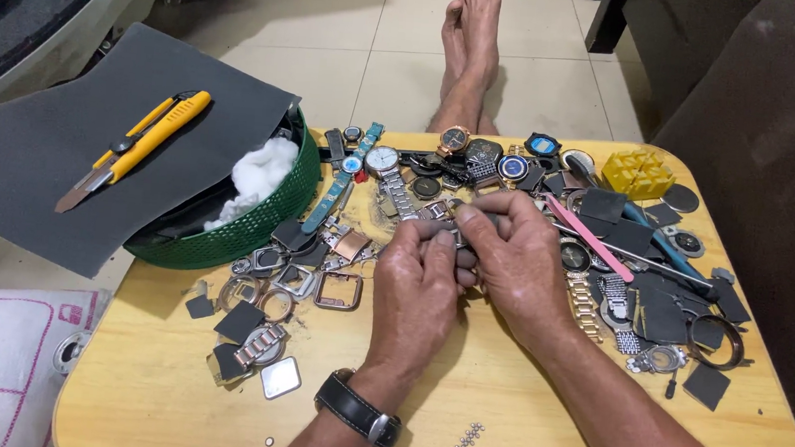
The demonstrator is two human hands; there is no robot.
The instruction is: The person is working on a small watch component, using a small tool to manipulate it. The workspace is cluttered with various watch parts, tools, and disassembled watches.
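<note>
Two hands: left hand [418, 282], right hand [509, 251] | fingers pinched shut on one metal watch band [436, 211]

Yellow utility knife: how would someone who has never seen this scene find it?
Start at the green basket at the table's left edge; a dark grey sheet lies across it. The utility knife rests slantwise on that sheet, apart from both hands. It is the only long yellow tool there, blade end pointing down-left.
</note>
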